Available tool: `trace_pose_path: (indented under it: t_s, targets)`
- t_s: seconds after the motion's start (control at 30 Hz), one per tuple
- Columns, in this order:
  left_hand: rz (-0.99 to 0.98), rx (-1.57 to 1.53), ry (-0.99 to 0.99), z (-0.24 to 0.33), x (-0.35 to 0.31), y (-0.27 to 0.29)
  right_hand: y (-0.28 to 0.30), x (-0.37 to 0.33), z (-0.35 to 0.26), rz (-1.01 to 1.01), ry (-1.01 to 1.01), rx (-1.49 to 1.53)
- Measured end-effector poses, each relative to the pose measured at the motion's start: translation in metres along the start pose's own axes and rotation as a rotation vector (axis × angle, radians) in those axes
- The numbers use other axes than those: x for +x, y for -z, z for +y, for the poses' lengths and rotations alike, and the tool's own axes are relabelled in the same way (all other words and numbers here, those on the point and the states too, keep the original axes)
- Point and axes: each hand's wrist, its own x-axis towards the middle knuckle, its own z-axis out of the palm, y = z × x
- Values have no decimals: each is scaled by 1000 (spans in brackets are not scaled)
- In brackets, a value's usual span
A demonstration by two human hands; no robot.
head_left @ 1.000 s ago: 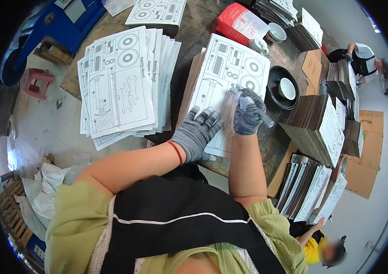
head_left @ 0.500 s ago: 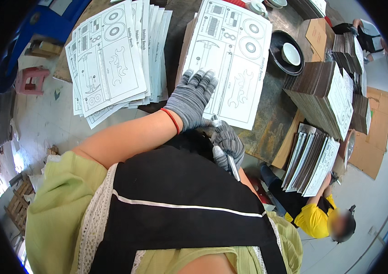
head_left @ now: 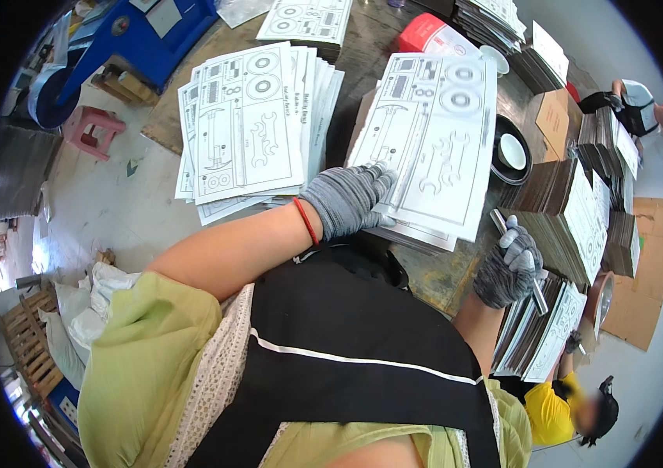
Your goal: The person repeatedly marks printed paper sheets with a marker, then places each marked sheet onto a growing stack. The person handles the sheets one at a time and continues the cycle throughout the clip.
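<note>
My left hand (head_left: 347,199), in a grey striped knit glove, is at the near left edge of a printed sheet (head_left: 433,140) with line drawings of tools. Its fingers lie over the sheet and its thumb is by the edge, closed on it. Under this top sheet, more sheets (head_left: 425,236) of the stack stick out at the near side. My right hand (head_left: 508,265), gloved alike, is off to the right of the stack, its fingers wrapped round a slim silver metal rod (head_left: 499,221) that shows at both ends of the fist.
Left of my stack lies a fanned pile of printed sheets (head_left: 246,132). A black dish with a white bowl (head_left: 512,151) and a red package (head_left: 433,35) are beyond it. Tall board stacks (head_left: 554,195) stand right. A co-worker in yellow (head_left: 550,409) is at the lower right.
My right hand has swung out to the right from beside my left hand, carrying the rod. The top sheet has shifted right over the stack with my left hand. The whole view has shifted.
</note>
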Motion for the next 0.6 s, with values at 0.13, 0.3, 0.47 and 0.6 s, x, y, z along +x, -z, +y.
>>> trace_pose_path:
  t_s: [0.13, 0.3, 0.47, 0.6]
  targets:
    - [-39, 17, 169, 0, -8, -15, -2, 0, 21, -25, -25, 20]
    - [-214, 32, 36, -5, 0, -12, -7, -4, 17, 126, -193, -455]
    - [374, -567, 487, -53, 7, -42, 8, -29, 40, 73, -586, -1088]
    - [50, -771, 700, -68, 17, -68, 10, -63, 51, 5, -722, -1222]
